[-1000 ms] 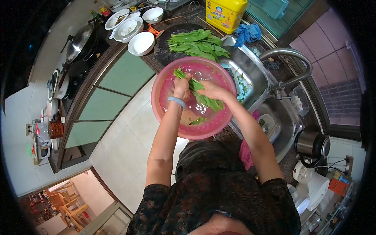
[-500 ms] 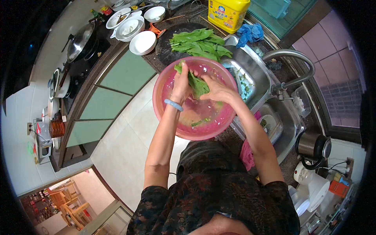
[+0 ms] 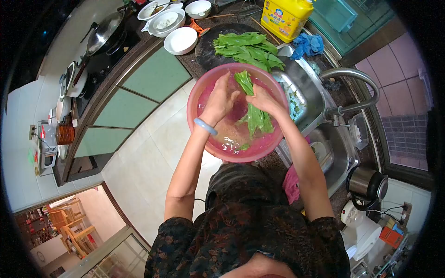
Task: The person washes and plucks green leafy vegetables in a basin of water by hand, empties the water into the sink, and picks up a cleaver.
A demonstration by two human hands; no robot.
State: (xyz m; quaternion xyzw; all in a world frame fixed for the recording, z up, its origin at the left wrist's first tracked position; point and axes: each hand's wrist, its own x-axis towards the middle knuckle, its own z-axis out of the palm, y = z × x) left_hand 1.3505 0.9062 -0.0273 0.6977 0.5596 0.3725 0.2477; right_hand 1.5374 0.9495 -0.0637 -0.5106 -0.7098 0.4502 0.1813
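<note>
A pink basin [image 3: 198,134] of water is in front of me. My right hand [image 3: 263,99] is wrapped round a bunch of leafy greens [image 3: 257,121] on the basin's right side, the leaves spreading above and below my fingers. My left hand [image 3: 221,100], with a pale blue bangle at its wrist, is over the basin's left side, fingers apart and holding nothing. Small loose leaf pieces [image 3: 244,146] float near the basin's lower edge. More long green leaves [image 3: 245,46] are piled on a dark round board [image 3: 202,51] behind the basin.
A metal double sink [image 3: 320,104] with a curved faucet [image 3: 357,72] adjoins the basin on the right. White bowls [image 3: 181,41] stand behind left, a yellow jug [image 3: 286,18] and blue cloth [image 3: 308,45] behind right. A pink cloth [image 3: 291,184] hangs at the sink's near edge.
The greens, earlier between both hands, are now in my right hand alone. My left hand has let go and moved apart to the left. The view has shifted slightly.
</note>
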